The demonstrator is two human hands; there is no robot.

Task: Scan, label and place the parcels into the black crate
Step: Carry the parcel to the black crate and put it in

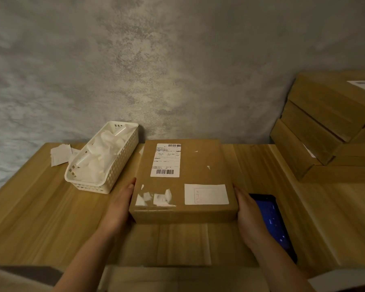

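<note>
Now the left hand (119, 204) and right hand (248, 216) are pressing flat-fingered against the parcel (183, 180)'s sides. At three o'clock a phone (272, 220) is glowing; at ten, a white basket (105, 157) is sitting.

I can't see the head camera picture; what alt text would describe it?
Two hands, left hand and right hand, press the sides of a labelled cardboard parcel on a wooden table. A white basket sits left, a dark phone right, stacked boxes far right.
</note>
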